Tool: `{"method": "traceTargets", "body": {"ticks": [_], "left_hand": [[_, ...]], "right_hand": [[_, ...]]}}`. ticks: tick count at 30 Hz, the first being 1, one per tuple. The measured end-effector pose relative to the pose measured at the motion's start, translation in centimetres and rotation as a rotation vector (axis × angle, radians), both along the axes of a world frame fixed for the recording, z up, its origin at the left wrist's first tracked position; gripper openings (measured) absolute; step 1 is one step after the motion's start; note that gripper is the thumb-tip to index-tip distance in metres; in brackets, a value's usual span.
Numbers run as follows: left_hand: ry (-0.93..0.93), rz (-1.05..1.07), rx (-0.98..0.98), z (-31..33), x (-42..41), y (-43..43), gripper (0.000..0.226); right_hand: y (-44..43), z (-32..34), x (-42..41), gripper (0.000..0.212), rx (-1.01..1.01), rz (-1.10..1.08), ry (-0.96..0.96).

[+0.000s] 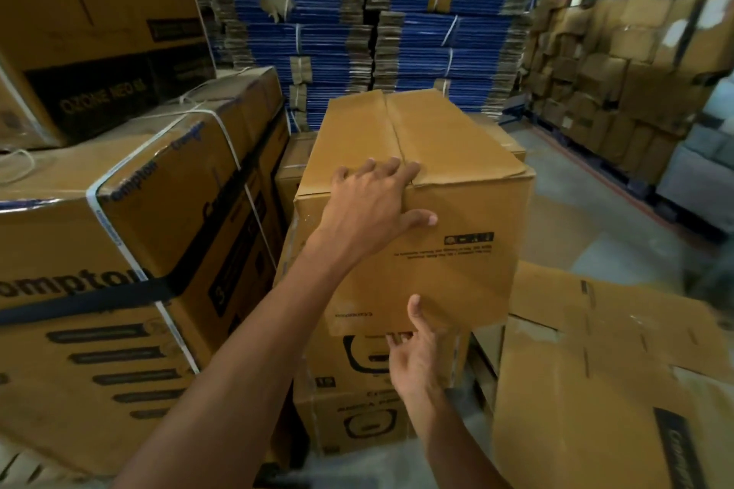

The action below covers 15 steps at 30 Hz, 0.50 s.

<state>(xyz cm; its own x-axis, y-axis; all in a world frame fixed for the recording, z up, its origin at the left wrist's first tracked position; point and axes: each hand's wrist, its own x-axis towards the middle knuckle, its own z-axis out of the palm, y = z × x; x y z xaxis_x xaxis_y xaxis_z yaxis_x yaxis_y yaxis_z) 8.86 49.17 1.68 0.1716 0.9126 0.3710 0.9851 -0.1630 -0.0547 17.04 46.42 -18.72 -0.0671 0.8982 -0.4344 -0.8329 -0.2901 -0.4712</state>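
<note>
Left hand [373, 202] rests atop the cardboard box [456, 155]; right hand [417, 353] seemingly hooks its lower edge.

Underfoot, grey concrete floor [588, 210]; stack of printed cartons [349, 401] stands on it, plain brown carton [437, 270] on top.

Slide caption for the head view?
Left hand rests atop the carton; right hand grips its bottom edge, above stacked boxes.

Strapped cartons [131, 218] — flattened stacks [337, 24] (blue).
</note>
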Motion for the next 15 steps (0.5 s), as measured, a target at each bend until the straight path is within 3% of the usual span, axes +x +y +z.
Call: {"method": "traceTargets", "body": {"ticks": [9, 12, 15], "left_hand": [[-0.495, -0.022, 0.039, 4.5, -4.3, 1.2, 0.083], [-0.762, -0.091, 0.062, 3.0, -5.6, 1.0, 0.082], [-1.093, -0.138, 0.109, 1.0, -5.3, 0.0, 0.068]], "right_hand": [[4.1, 7.0, 4.5, 0.129, 0.387, -0.254, -0.363], [5.6, 10.2, 7.7, 0.132, 0.471, -0.225, -0.606], [6.0, 15.1, 10.5, 0.114, 0.593, -0.195, -0.927]]}}
